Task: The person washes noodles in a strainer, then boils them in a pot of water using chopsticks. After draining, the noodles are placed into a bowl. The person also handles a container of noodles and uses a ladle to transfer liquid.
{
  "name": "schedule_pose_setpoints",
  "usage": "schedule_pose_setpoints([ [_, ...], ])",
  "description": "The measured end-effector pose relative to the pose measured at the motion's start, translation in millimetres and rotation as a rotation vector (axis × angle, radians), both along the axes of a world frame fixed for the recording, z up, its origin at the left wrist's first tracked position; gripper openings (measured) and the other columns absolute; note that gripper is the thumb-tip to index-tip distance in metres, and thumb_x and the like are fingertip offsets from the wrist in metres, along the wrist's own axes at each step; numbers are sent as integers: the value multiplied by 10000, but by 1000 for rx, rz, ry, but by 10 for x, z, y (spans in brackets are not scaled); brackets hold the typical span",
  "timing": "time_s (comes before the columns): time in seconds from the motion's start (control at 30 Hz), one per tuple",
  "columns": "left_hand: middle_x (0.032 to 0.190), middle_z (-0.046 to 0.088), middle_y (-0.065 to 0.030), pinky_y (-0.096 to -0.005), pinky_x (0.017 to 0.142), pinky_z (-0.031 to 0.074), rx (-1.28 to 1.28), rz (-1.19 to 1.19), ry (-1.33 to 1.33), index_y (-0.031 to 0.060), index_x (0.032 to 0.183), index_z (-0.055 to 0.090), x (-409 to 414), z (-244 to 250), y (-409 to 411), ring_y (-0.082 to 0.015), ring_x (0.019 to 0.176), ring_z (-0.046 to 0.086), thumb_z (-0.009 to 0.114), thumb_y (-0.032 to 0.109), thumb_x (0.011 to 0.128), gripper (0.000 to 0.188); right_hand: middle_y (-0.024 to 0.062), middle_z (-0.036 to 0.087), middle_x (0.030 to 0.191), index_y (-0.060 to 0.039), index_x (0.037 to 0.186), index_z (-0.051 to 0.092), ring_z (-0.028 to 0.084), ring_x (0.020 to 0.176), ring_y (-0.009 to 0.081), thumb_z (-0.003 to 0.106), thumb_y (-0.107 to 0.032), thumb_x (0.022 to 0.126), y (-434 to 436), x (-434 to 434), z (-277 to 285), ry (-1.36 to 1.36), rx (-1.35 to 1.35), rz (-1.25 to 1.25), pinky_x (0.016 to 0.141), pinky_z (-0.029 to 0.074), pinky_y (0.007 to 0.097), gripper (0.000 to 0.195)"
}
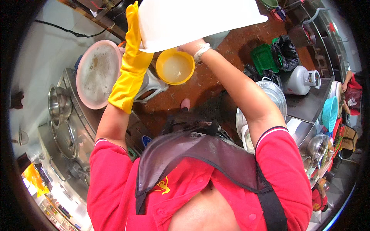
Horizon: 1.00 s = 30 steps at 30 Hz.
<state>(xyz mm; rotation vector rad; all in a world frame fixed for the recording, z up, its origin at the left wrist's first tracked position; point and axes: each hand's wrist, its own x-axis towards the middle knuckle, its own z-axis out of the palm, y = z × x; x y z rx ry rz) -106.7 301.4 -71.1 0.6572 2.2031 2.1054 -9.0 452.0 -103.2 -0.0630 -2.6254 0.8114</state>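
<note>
A large white container or panel (199,23), likely plastic, is raised in front of me at the top of the view. My left hand (133,43), in a long yellow rubber glove, presses along its left edge with the fingers pointing up. My right hand (194,46) is bare, with a white band at the wrist, and meets the lower edge; its fingers are partly hidden, so its hold cannot be told. Below the white thing, a yellow basin (175,67) of cloudy water stands low down. A pink basin (98,75) with foamy water is left of my gloved hand.
Metal bowls (59,105) lie on the steel counter at left. A white plastic stool (150,88) stands beside the yellow basin. At right are a green bin (263,57), a black bin bag (286,53), a grey gas cylinder (299,80) and large metal pots (270,89). Another person (353,93) is at far right.
</note>
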Motion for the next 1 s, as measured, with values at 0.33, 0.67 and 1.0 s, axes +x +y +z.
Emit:
schedule_pose_setpoints([
  [0.33,1106,579,-169,-394,914,486,243,-177,-824,-33,1225,489,-157,-1021,-182,-290,1010,588,620,69,855,405,66,619,684,-40,814,615,607,619,168,644,-277,875,642,1399,-183,-417,-1336,-482,602,515,304,247],
  [0.67,1062,591,-155,-363,822,526,-217,-1043,-1644,-15,1196,495,1256,-1161,1206,-267,919,611,625,74,833,395,41,562,705,-74,900,552,530,545,185,632,-349,878,-769,5520,-1279,-254,-2046,-1475,514,454,330,287],
  [1.0,1065,574,-160,-405,822,534,-631,-886,-1298,-13,1175,511,2990,-1374,3044,-304,961,593,569,40,870,314,161,514,1293,-79,1322,448,571,1111,310,573,-262,918,-1101,5543,-2098,792,-2187,-2018,911,474,454,461],
])
